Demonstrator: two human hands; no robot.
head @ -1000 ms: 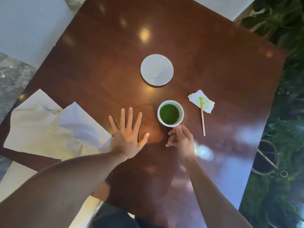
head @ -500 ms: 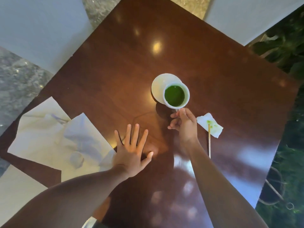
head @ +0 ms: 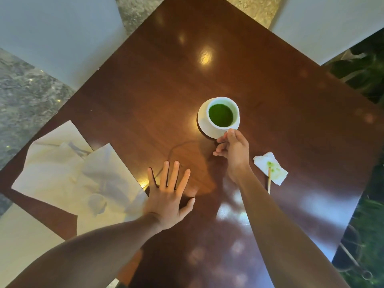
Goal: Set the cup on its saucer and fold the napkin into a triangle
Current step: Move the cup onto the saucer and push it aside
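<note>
Nearest the camera, at about seven o'clock, the person's left hand lies flat on the glossy dark brown wooden table, fingers spread and gripping nothing, its heel touching the edge of a large rumpled cream cloth napkin that sprawls unfolded toward nine o'clock. At about four o'clock a small crumpled white paper tissue with green stains lies under the tip of a thin wooden stir stick. Beyond the hands, near the table's centre, the right hand pinches the handle side of a round white ceramic cup filled with opaque dark green liquid. This cup sits upright over a round white saucer, whose rim shows at its nine o'clock side. Light spots glare on the polished wood. Grey speckled stone flooring and pale seat surfaces surround the far corners; dark green foliage fills two o'clock.
</note>
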